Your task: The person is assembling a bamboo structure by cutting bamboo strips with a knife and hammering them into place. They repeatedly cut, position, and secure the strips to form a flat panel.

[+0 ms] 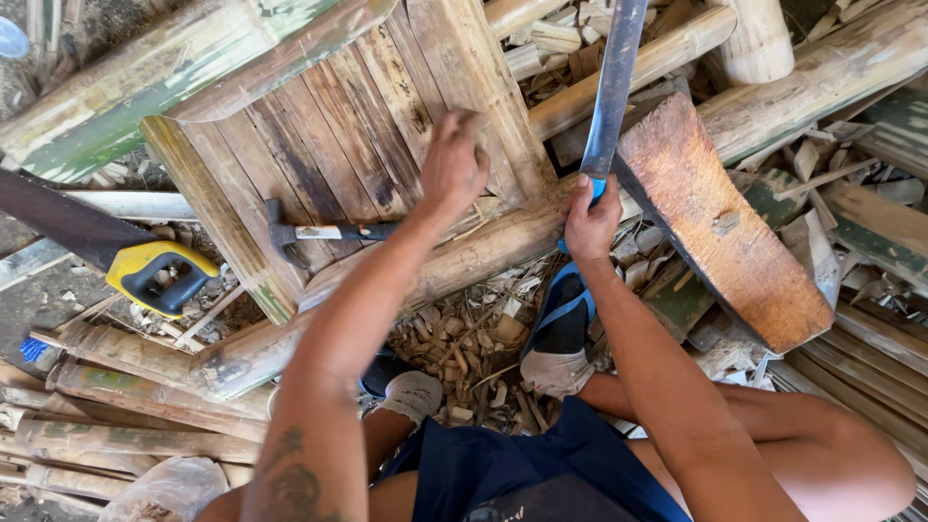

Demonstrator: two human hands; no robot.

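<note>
Bamboo poles (145,440) and chips litter the ground; right hand (590,220) grips a blade (613,92), left hand (452,164) clenched on slats (319,145).

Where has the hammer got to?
In the head view the hammer lies on the slatted bamboo panel, left of centre, just left of the left hand and right of the yellow-handled saw.

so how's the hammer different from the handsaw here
The hammer lies on the slatted bamboo panel close to the left hand; the handsaw lies off the panel, on bamboo scraps at the far left. The hammer is small with a dark head and handle; the handsaw is much longer, with a broad dark blade and a yellow-and-black grip. Neither is held by a hand.
</note>
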